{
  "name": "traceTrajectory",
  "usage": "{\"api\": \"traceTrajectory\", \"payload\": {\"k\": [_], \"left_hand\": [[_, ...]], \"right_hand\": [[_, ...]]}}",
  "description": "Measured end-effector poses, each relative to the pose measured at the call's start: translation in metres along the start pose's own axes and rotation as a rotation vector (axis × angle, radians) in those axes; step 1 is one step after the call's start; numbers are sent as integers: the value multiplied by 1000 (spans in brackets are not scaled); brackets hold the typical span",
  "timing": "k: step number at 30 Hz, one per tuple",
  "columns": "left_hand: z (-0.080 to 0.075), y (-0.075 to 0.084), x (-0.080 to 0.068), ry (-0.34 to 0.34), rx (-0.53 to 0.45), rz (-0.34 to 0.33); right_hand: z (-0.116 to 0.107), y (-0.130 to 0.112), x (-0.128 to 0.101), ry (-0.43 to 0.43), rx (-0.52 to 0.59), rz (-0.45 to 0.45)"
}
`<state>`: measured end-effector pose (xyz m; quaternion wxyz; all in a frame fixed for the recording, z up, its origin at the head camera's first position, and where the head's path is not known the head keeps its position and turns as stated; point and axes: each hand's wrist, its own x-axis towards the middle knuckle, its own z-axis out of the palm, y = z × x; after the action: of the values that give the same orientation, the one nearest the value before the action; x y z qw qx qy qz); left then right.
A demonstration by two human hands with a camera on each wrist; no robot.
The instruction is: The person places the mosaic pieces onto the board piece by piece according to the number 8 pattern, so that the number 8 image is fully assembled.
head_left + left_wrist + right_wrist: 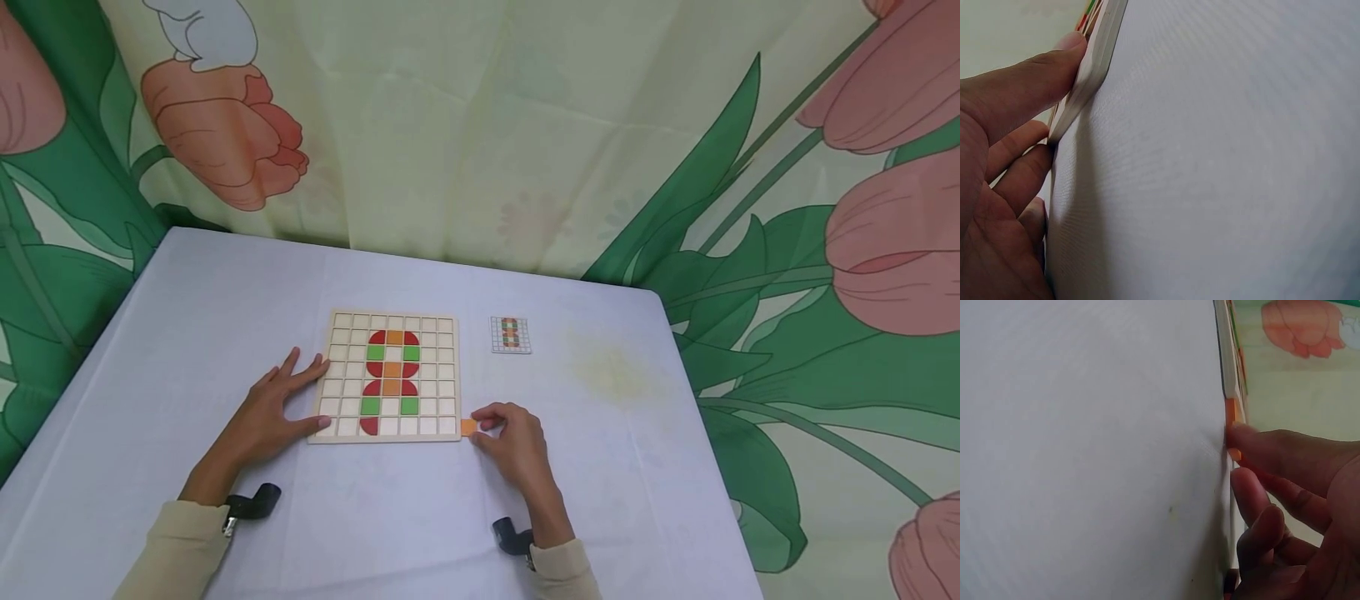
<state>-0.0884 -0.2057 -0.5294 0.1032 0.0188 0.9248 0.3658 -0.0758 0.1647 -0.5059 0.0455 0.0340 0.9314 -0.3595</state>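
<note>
A square wooden grid board [437,387] lies flat on the table, with red quarter-round, orange square and green square tiles set in its middle columns. My left hand [266,417] spreads its fingers along the board's left side; its thumb [1038,84] presses on the lower left corner and the index fingertip touches the edge. Just beyond the lower right corner, my right hand [516,446] pinches an orange tile [468,427] between thumb and fingers. In the right wrist view that orange tile [1230,411] sits against the board's side, partly covered by fingertips.
A small pattern card [511,335] with a matching coloured design lies right of the board. White cloth [600,475] covers the table, with a yellowish stain at the right. Behind hangs a curtain [465,142] printed with tulips. Both wrists wear a black camera mount [253,502].
</note>
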Motion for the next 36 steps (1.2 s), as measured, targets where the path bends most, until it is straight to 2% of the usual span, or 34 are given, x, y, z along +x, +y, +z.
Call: {"api": "traceTrajectory", "payload": {"k": [6,10,16,19,24,29,36], "left_hand": [[2,0,0,2,0,1],[2,0,0,1,6,4],[0,1,1,0,7,5],[-1,2,2,2,7,3],[0,1,1,6,16,5],[2,-2,1,16,15,16],[3,-2,1,21,14,18]], "right_hand": [[2,0,3,-10,23,6],[5,-2,4,14,67,9],[11,-18,3,41,167,-17],[18,-29,3,6,215,-34],[32,-47,0,-106,265,-72],[47,-64,0,-179,208,-115],[63,-78,3,-162,77,-119]]}}
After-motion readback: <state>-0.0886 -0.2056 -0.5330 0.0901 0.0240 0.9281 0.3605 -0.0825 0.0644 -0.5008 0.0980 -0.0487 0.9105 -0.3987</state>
